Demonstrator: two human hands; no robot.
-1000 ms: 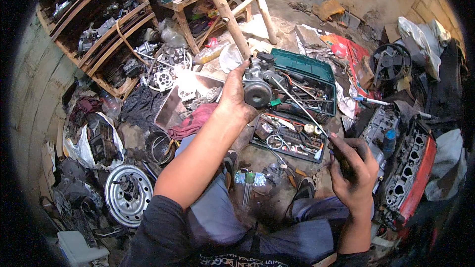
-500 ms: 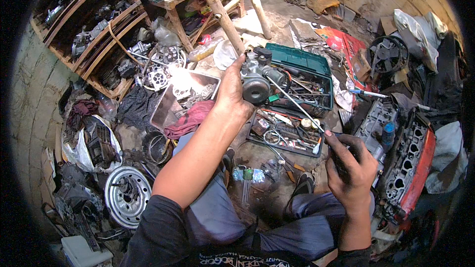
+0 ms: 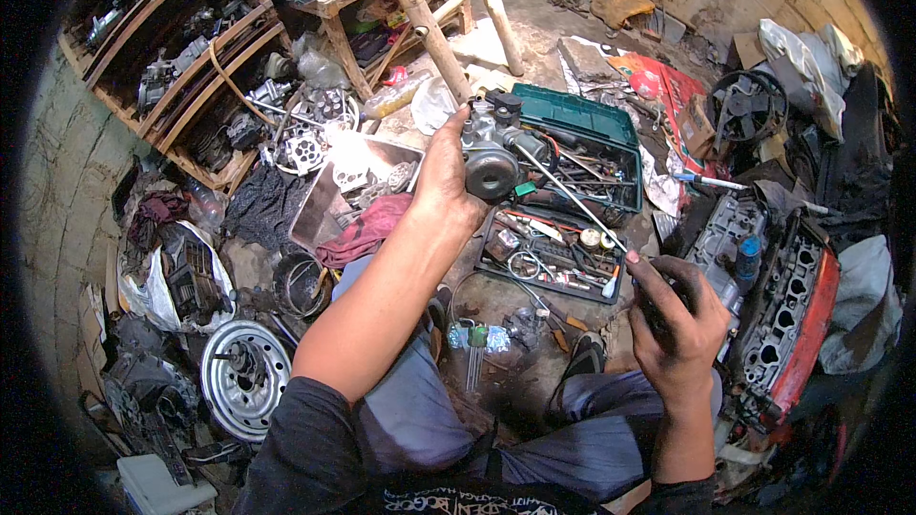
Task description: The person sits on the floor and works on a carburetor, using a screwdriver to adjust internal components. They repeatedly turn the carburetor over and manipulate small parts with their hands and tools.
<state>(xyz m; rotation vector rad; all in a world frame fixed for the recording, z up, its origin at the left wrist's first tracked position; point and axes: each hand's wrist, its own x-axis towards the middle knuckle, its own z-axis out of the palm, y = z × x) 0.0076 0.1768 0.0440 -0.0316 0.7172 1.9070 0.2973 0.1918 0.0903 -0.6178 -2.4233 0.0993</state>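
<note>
My left hand (image 3: 447, 172) is raised at the middle, its fingers wrapped round a grey metal carburetor (image 3: 492, 172) with a round cup on its near side. A thin pale rod (image 3: 577, 202) runs from the carburetor down to the right. My right hand (image 3: 679, 319), its fingers dark with grime, pinches the rod's lower end at the fingertips. Whether the rod's far end touches the carburetor or enters it, I cannot tell. Below the rod lies an open toolbox (image 3: 634, 167) with a green lid, its black tray (image 3: 544, 288) of small tools in front.
A metal bin of parts (image 3: 303, 219) and a red cloth (image 3: 367, 232) lie left of the toolbox. A steel wheel (image 3: 246, 381) stands lower left, engine heads (image 3: 778, 324) at the right. Wooden shelves (image 3: 205, 76) and a pole-legged stool (image 3: 429, 33) rise behind.
The carburetor in my left hand has shifted very slightly to the left, and the rod with it. My right hand keeps nearly the same place.
</note>
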